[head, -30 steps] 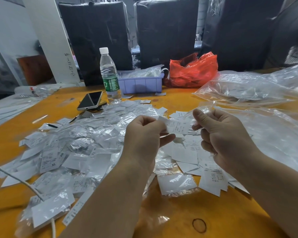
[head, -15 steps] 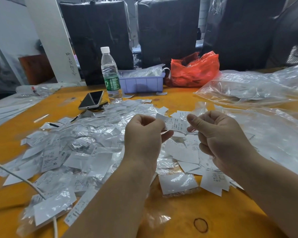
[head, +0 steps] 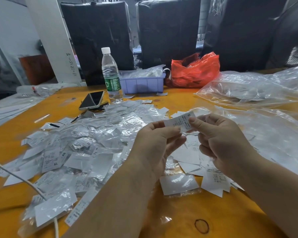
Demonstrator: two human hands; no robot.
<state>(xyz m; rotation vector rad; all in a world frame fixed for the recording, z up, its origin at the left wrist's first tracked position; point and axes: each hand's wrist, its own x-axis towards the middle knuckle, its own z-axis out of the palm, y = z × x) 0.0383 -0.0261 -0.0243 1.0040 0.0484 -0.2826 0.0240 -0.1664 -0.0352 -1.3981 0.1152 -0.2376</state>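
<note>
label [head: 178,121] print unreadable, cable [head: 56,227] cut off

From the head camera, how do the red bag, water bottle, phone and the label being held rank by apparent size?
1. red bag
2. water bottle
3. phone and held label: about alike; the label is nearer the camera.

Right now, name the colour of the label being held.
White label with black print; best in the head view.
</note>
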